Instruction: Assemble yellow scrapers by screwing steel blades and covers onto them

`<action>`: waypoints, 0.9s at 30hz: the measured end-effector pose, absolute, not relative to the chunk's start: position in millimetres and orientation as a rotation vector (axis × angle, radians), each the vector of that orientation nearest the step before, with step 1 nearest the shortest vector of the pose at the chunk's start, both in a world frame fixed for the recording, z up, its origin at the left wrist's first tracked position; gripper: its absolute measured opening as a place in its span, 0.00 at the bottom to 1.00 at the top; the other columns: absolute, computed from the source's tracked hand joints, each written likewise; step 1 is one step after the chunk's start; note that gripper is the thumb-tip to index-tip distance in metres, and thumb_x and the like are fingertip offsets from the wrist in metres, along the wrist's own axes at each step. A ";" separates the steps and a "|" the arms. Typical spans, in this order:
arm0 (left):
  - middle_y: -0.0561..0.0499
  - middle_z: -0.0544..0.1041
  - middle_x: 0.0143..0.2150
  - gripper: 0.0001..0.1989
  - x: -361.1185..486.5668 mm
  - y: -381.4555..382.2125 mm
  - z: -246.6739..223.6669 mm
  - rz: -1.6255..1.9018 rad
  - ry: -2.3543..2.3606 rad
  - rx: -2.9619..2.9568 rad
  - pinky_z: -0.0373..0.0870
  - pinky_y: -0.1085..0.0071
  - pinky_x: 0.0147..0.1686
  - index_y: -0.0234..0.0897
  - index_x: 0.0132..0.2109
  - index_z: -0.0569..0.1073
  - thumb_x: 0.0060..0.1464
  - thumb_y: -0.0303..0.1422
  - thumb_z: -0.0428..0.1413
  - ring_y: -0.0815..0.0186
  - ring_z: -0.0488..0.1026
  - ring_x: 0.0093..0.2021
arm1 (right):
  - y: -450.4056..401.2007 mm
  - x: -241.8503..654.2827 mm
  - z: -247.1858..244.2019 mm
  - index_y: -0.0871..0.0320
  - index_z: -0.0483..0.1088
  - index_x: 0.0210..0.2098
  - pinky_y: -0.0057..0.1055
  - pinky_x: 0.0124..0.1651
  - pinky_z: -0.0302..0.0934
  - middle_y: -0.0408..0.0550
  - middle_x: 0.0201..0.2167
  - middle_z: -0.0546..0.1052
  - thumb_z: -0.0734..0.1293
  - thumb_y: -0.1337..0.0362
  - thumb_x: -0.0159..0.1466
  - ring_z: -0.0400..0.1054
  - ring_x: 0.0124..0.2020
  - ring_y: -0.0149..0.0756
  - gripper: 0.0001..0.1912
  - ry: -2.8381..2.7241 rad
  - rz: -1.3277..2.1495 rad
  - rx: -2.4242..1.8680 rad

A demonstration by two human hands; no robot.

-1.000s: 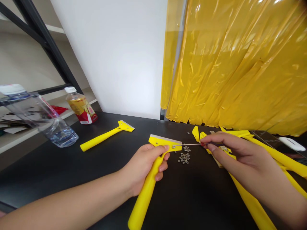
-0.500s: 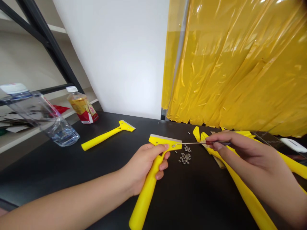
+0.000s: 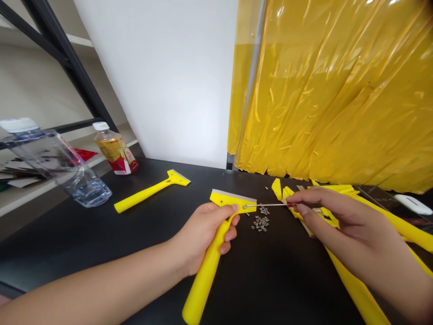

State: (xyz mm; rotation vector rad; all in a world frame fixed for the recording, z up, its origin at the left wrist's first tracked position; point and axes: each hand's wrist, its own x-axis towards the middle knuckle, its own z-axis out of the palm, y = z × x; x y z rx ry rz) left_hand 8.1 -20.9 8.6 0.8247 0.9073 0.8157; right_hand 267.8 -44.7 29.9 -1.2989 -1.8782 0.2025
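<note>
My left hand (image 3: 206, 237) grips the handle of a yellow plastic scraper (image 3: 209, 266), whose metal-edged head (image 3: 233, 201) lies just past my fingertips. My right hand (image 3: 338, 221) pinches a thin screwdriver (image 3: 267, 205) with a dark and red handle. The tip of its long steel shaft rests at a small screw in the scraper head. A small heap of tiny metal screws and washers (image 3: 260, 222) lies on the table between my hands, below the shaft.
Several yellow scrapers (image 3: 372, 212) lie under and beyond my right hand. Another yellow scraper (image 3: 149, 192) lies on the black table (image 3: 270, 280), near a clear water bottle (image 3: 57, 160) and a drink bottle (image 3: 115, 153). Yellow strip curtain (image 3: 324, 90) hangs behind the table.
My right hand has shifted slightly left, bringing the screwdriver tip closer to the scraper head. My left hand and the scraper have barely moved.
</note>
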 end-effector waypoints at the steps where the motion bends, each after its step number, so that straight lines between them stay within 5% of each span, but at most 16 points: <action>1: 0.56 0.65 0.20 0.15 8.4 -21.4 8.3 0.816 0.912 0.855 0.56 0.79 0.16 0.36 0.30 0.70 0.63 0.39 0.60 0.75 0.58 0.17 | -46.8 268.2 31.6 0.43 0.77 0.46 0.35 0.47 0.69 0.40 0.43 0.82 0.70 0.56 0.68 0.77 0.44 0.40 0.08 -1.907 0.194 -1.292; 8: 0.55 0.67 0.18 0.18 9.7 -24.7 10.3 0.782 0.996 1.041 0.58 0.78 0.16 0.36 0.29 0.70 0.64 0.43 0.58 0.74 0.61 0.15 | -65.8 262.0 42.3 0.45 0.71 0.48 0.34 0.40 0.69 0.41 0.39 0.81 0.66 0.60 0.72 0.77 0.38 0.39 0.06 -2.177 0.025 -1.116; 27: 0.56 0.66 0.18 0.18 10.3 -27.0 8.4 0.778 0.958 0.967 0.57 0.78 0.16 0.36 0.28 0.70 0.63 0.42 0.58 0.74 0.60 0.15 | -68.8 260.9 45.4 0.46 0.70 0.48 0.35 0.40 0.68 0.41 0.39 0.81 0.65 0.63 0.72 0.77 0.37 0.38 0.07 -2.170 -0.017 -1.117</action>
